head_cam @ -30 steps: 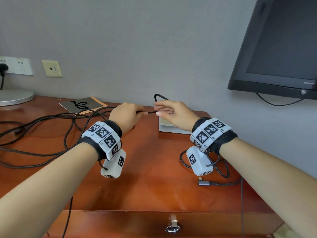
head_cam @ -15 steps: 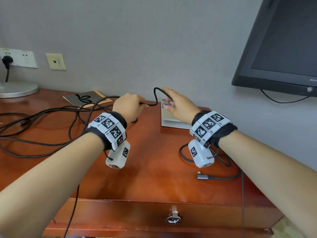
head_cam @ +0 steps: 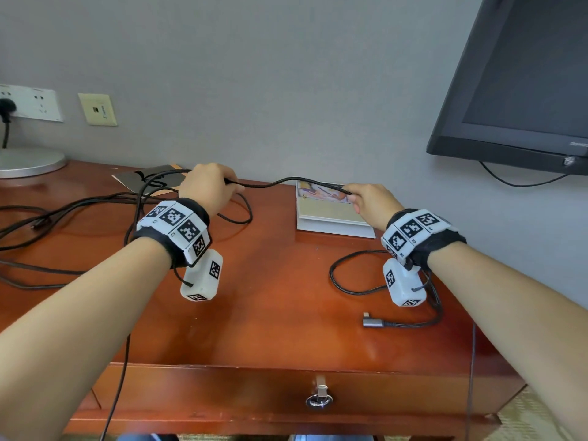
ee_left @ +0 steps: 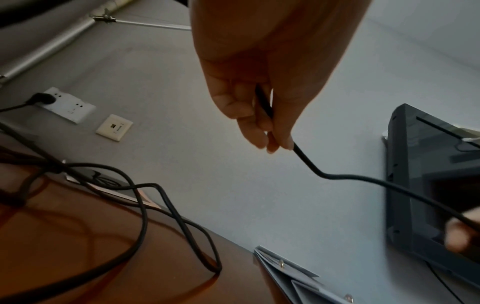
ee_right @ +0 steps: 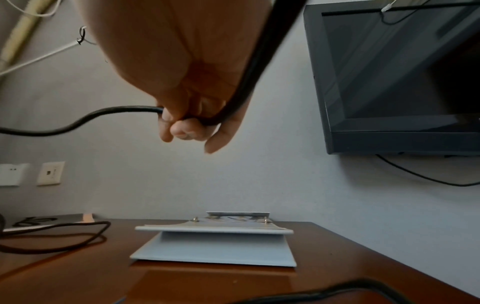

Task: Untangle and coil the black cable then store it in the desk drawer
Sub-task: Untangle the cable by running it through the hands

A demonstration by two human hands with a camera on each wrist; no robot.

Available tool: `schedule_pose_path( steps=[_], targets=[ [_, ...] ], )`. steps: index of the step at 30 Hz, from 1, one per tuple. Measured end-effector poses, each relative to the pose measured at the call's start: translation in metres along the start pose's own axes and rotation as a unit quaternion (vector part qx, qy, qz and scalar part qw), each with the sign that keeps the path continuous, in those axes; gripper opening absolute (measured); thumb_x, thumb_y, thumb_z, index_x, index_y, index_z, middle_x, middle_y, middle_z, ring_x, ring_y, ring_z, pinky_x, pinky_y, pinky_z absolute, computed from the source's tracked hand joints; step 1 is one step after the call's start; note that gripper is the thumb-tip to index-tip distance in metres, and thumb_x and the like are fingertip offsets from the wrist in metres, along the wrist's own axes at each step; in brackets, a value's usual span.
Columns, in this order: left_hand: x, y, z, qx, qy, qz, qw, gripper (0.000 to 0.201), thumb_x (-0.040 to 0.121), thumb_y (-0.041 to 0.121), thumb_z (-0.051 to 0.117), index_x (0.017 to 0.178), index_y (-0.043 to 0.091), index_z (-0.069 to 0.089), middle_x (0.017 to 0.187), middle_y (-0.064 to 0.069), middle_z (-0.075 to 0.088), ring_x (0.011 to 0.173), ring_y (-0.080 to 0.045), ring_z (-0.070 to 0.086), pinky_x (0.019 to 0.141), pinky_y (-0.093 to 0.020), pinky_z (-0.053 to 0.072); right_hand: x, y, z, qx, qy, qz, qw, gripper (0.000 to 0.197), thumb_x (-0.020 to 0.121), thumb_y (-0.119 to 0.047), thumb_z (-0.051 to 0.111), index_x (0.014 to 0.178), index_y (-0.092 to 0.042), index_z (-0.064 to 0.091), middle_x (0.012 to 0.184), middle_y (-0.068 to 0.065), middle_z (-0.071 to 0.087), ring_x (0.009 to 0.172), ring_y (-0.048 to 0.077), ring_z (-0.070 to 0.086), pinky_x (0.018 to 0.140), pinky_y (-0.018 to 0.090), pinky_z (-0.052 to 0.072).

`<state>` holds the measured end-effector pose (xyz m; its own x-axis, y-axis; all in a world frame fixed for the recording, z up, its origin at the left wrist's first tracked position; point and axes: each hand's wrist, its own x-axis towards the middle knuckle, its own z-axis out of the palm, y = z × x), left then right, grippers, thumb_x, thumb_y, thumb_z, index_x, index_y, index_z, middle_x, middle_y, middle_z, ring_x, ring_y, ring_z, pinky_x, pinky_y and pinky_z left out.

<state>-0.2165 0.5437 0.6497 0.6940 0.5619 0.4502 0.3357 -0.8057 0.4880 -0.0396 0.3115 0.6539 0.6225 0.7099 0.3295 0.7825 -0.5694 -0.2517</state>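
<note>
A black cable (head_cam: pixel 288 181) stretches in the air between my two hands above the wooden desk (head_cam: pixel 270 313). My left hand (head_cam: pixel 208 189) pinches it (ee_left: pixel 270 123) at the left; from there the cable (ee_left: pixel 363 179) runs right. My right hand (head_cam: pixel 370 202) grips the cable (ee_right: pixel 109 115) over the grey booklet, fingers curled round it (ee_right: pixel 187 123). More black cable lies tangled in loops (head_cam: pixel 95 202) on the desk's left, and a loop ends in a grey plug (head_cam: pixel 372 322) under my right wrist. The desk drawer (head_cam: pixel 318 399) at the front is closed.
A grey booklet stand (head_cam: pixel 327 214) sits by the wall under my right hand. A dark pad (head_cam: pixel 149 179) lies at the back left, with a round lamp base (head_cam: pixel 28 160) and wall sockets (head_cam: pixel 31 103) beyond. A monitor (head_cam: pixel 525 84) hangs at upper right.
My hands have drawn apart, the right one moving right over the booklet. The short cable loop between them has been pulled out into a longer, nearly level stretch.
</note>
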Motion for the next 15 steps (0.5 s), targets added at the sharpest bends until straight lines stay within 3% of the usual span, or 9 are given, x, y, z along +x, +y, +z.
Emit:
schedule_pose_path(
  steps=[5,8,10,12,15],
  targets=[
    [-0.002,0.007,0.004,-0.013,0.011,0.011,1.000,0.014,0.084,0.027,0.066,0.084,0.014,0.069,0.070,-0.007,0.062,0.076,-0.031,0.064,0.074,-0.039,0.053,-0.003,0.001,0.004,-0.003,-0.010,0.018,1.000,0.031,0.097,-0.003,0.037,0.115,-0.011,0.060,0.073,-0.002,0.053,0.075,0.023,0.049,0.068,0.028,0.039],
    [-0.005,0.017,0.011,0.005,0.010,0.030,0.999,0.016,0.085,0.028,0.065,0.087,0.014,0.070,0.079,-0.008,0.066,0.083,-0.032,0.061,0.070,-0.036,0.049,-0.003,-0.009,0.007,-0.053,-0.032,0.035,0.997,0.036,0.095,-0.003,0.040,0.129,-0.012,0.050,0.107,0.014,0.063,0.095,0.029,0.057,0.080,0.033,0.045],
    [-0.007,0.023,0.015,0.015,0.007,0.037,0.999,0.016,0.086,0.029,0.064,0.089,0.015,0.070,0.087,-0.009,0.068,0.087,-0.033,0.060,0.071,-0.035,0.048,-0.001,-0.020,0.010,-0.058,-0.031,0.033,0.997,0.044,0.094,-0.007,0.046,0.137,-0.013,0.039,0.127,0.017,0.056,0.113,0.034,0.054,0.092,0.040,0.046],
    [-0.008,0.028,0.018,0.023,0.004,0.041,0.999,0.016,0.086,0.029,0.063,0.090,0.015,0.070,0.091,-0.009,0.069,0.089,-0.032,0.060,0.073,-0.035,0.047,0.002,-0.034,0.013,-0.044,-0.028,0.006,0.999,0.059,0.092,-0.011,0.051,0.145,-0.013,0.025,0.142,0.015,0.041,0.128,0.033,0.041,0.103,0.044,0.038],
    [-0.009,0.036,0.020,0.026,0.003,0.046,0.999,0.018,0.087,0.029,0.062,0.092,0.014,0.070,0.093,-0.009,0.069,0.090,-0.032,0.060,0.073,-0.034,0.047,0.006,-0.057,0.014,-0.046,-0.020,-0.056,0.997,0.068,0.092,-0.017,0.055,0.148,-0.014,0.017,0.154,0.008,0.024,0.139,0.027,0.025,0.112,0.044,0.026]
  ],
)
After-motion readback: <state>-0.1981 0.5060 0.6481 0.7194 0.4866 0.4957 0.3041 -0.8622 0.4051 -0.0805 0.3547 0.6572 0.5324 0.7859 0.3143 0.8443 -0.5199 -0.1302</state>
